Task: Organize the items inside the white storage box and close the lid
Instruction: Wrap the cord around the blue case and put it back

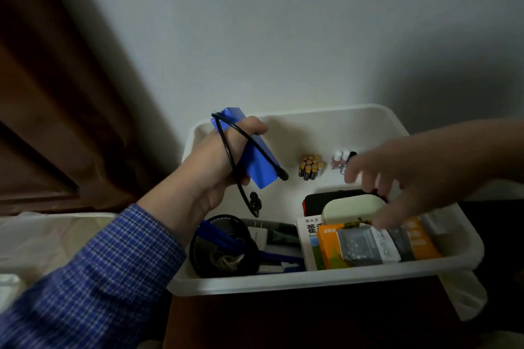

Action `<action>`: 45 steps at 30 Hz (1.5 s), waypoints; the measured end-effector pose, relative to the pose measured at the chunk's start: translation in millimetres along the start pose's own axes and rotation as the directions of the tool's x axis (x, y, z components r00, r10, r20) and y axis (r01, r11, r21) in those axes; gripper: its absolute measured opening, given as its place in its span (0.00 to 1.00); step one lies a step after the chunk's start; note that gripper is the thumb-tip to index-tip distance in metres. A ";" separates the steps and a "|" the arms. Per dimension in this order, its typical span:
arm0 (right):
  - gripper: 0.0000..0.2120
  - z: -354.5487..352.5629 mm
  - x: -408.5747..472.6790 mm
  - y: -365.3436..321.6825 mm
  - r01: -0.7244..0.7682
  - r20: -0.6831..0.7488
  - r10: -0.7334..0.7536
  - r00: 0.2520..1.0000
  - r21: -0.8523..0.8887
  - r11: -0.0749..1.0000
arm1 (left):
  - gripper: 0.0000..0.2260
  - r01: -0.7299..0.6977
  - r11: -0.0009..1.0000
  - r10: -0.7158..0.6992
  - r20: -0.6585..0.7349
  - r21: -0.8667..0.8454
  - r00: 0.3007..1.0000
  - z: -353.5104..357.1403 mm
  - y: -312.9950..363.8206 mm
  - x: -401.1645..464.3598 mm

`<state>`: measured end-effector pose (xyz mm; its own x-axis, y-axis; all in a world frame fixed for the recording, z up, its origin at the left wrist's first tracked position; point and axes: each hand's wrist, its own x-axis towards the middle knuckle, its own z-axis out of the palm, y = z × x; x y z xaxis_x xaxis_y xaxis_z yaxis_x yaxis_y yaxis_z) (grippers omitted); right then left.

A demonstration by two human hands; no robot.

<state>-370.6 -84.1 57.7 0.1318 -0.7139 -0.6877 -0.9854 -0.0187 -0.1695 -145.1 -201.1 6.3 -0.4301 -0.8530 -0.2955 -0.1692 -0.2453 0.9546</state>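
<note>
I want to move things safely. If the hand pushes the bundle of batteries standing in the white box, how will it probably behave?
The batteries stand upright on their ends as a tight cluster, so a push would probably tip them over. Being round, any that come loose could roll on the smooth floor of the white box. I cannot tell if a wrap holds them together.

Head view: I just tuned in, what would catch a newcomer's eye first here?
The bright blue block, wrapped by a black cable, stands out most; the left hand grips it above the far-left part of the white storage box. Next comes the right hand, blurred, fingers spread, reaching over a cream case and an orange carton at the near right. A cluster of batteries stands upright mid-box.
</note>
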 end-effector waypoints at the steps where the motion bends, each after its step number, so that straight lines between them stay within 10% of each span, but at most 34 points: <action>1: 0.38 -4.1 3.4 -3.2 0.020 -0.080 -0.015 0.997 0.061 0.998 | 0.14 -0.016 1.000 0.016 -0.020 0.019 1.000 3.6 0.4 1.2; 6: 0.61 -1.9 41.4 -44.1 0.258 -0.438 -0.057 0.897 0.415 0.873 | 0.11 -0.079 0.996 0.082 -0.074 0.039 0.994 20.3 3.9 5.4; 11: 0.20 2.5 76.5 -66.3 0.362 -0.631 -0.013 0.776 0.429 0.828 | 0.07 0.124 0.981 -0.132 -0.046 -0.148 0.990 16.7 12.1 16.9; 19: 0.10 -4.1 110.6 -64.7 0.372 -0.523 -0.077 0.849 0.487 0.790 | 0.11 0.419 0.886 -0.401 0.123 -0.198 0.908 -23.3 3.2 32.7; 24: 0.14 -10.2 131.9 -55.5 0.370 -0.412 -0.005 0.911 0.813 0.449 | 0.25 0.494 0.866 -0.476 0.177 -0.076 0.861 -51.7 2.2 39.7; 33: 0.14 -20.4 120.6 -28.2 0.326 -0.254 -0.240 0.937 0.883 0.337 | 0.14 0.176 0.972 -0.203 0.182 0.153 0.962 -57.3 3.1 40.5; 39: 0.27 -28.1 113.9 -35.5 0.420 -0.412 -0.138 0.901 0.906 0.041 | 0.15 0.118 0.985 -0.087 0.228 -0.124 0.970 -65.8 4.0 35.3; 45: 0.22 -28.9 116.0 -51.1 0.527 -0.524 0.091 0.847 0.850 -0.011 | 0.19 0.104 0.909 0.044 0.340 -0.403 0.939 -60.2 1.2 22.3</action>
<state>-308.1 -186.2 6.9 -0.0345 -0.9731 -0.2276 0.1726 0.2185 -0.9604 -101.5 -248.2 3.1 -0.7131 -0.6554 -0.2491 0.1588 -0.4970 0.8531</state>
